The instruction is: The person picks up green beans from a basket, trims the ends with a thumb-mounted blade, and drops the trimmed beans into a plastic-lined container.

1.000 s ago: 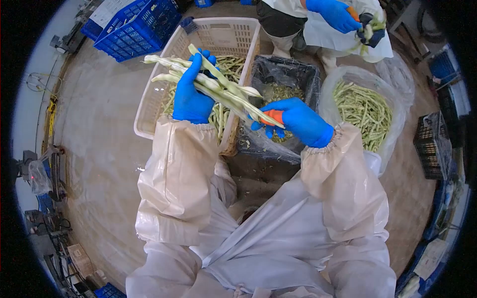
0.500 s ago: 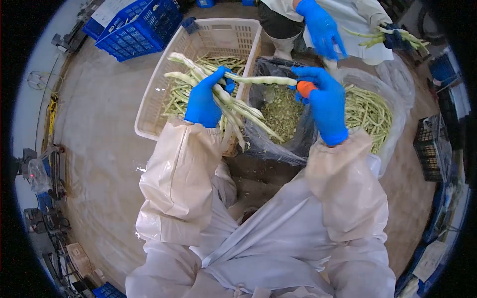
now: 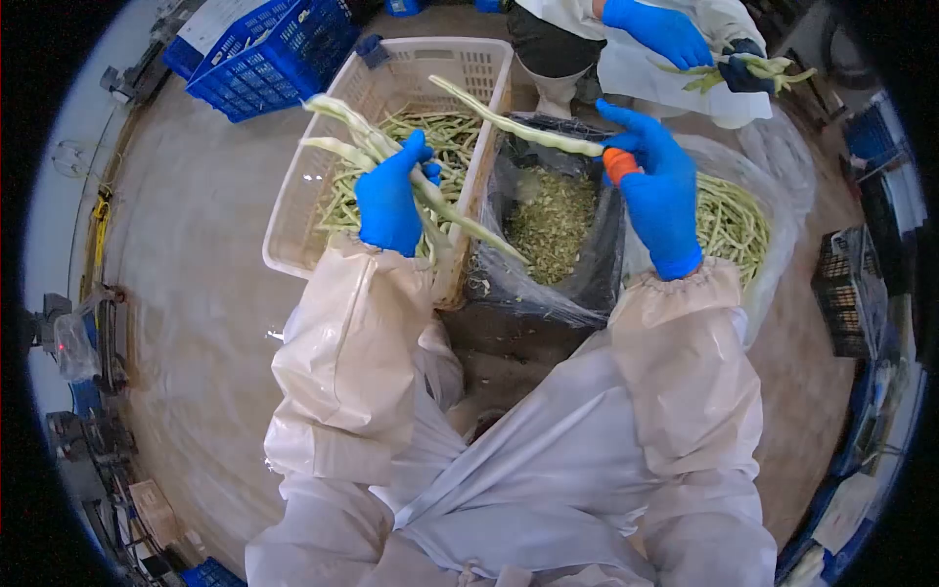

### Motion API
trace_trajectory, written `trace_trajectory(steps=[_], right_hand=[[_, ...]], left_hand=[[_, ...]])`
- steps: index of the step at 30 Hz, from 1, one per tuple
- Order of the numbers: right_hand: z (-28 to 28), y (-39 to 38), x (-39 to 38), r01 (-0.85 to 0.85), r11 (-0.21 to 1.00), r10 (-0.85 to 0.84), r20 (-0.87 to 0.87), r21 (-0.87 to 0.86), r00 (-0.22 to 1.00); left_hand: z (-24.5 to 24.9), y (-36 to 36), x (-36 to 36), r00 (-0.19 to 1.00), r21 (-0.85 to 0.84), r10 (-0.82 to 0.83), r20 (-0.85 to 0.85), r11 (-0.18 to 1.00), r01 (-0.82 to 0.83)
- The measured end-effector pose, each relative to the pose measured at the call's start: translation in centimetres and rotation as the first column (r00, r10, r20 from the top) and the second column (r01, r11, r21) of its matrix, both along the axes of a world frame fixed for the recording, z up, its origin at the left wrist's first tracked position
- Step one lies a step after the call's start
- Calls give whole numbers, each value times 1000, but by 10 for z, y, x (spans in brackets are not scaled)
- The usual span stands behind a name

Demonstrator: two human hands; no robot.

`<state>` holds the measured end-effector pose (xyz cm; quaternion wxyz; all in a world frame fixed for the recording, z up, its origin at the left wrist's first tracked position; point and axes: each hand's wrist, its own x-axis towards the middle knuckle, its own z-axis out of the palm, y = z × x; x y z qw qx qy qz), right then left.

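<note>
My left hand point(image 3: 389, 196), in a blue glove, is closed around a bunch of long pale green beans point(image 3: 342, 112). Their ends stick out on both sides of the fist, over the white crate. My right hand point(image 3: 657, 186), also gloved in blue, pinches one end of a single long green bean point(image 3: 518, 127). That bean points up and left, its far end free of the bunch. An orange cover point(image 3: 619, 164) sits at the right hand's pinch, seemingly on the thumb. Below the bean stands a bin lined with dark plastic, holding chopped green bits point(image 3: 553, 220).
The white crate point(image 3: 284, 210) holds more beans. To the right, a clear plastic bag point(image 3: 782, 196) contains many beans point(image 3: 729, 225). Opposite, a co-worker's gloved hand point(image 3: 665, 34) and dark-gloved hand point(image 3: 745, 68) hold beans. Blue crates point(image 3: 279, 64) stand at the upper left.
My right hand has shifted slightly right and the single bean has swung upward, away from the bunch. Fewer beans show in my left hand. The co-worker's hands have come together.
</note>
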<state>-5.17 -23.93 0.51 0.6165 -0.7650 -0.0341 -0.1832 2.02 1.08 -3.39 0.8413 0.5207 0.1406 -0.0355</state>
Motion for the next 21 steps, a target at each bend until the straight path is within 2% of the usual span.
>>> trace_trajectory(steps=[3,4,6,7,10,13,16,19,21], right_hand=[[-8,12,-4,25,984,-10,87,-174,996],[-11,17,-6,26,975,-1,111,-222,994],[-16,28,-7,16,977,13,133,-214,991],[-18,32,-8,10,978,20,143,-210,989],[-22,39,-11,-5,998,10,82,-60,997],[-17,36,-9,-86,970,109,-91,226,990],[-20,23,0,-141,884,239,-170,446,956],[-28,21,0,-105,960,160,-202,258,966],[-40,16,3,-55,993,72,-163,104,984]], left_hand=[[17,-13,-14,962,312,-161,219,946,87],[20,-21,-20,932,346,-262,252,924,166],[16,-34,-31,838,565,-457,298,792,231],[14,-40,-35,779,665,-551,300,706,243],[6,-51,-47,809,682,-569,145,650,335],[13,-55,-55,801,634,-584,132,671,385],[11,-46,-43,860,452,-510,21,772,447],[25,-25,-25,904,134,-352,243,935,328],[21,10,3,938,-26,-193,287,978,209]])
